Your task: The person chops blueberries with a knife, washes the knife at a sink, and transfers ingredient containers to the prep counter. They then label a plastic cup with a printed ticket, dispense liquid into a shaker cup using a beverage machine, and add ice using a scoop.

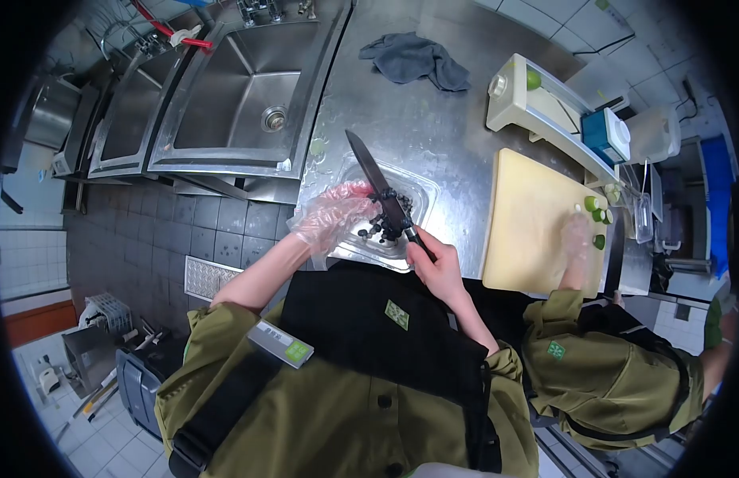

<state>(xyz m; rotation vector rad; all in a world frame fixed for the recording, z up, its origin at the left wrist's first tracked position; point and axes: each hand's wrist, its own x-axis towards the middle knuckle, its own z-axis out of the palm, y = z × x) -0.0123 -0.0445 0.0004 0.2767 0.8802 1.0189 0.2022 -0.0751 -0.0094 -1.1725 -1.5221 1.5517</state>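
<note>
Above the clear plastic tray point(427, 193), a large knife point(369, 169) is held slantwise, its tip pointed beyond the tray's far left corner and its dark handle gripped by the closed fingers of the bare right hand point(437, 265) at the near right side. Small dark berries point(376, 233) are contained in the tray and are partly hidden by the blade. At the tray's left side, the left hand point(334, 213), covered by a clear glove, is placed with its fingers bent close to the blade and the berries; whether anything is gripped by them cannot be told. The tray's left wall is largely blocked by that glove, and its near side is bordered by a black apron point(345, 311). To the right of the tray, a cream cutting board point(519, 215) is laid, with cut green fruit point(597, 209) set along its far edge, and a gloved hand of a co-worker point(577, 239) is rested over it. Well beyond the tray, a crumpled grey cloth point(413, 62) is left, and farther to its right a cream stand point(507, 89) is seen. All of these are carried by a wet-looking steel counter point(457, 135). Left of the tray, a steel sink point(226, 111) is fitted, and below it dark floor tiles point(238, 213) are broken by a pale grating point(208, 277).
</note>
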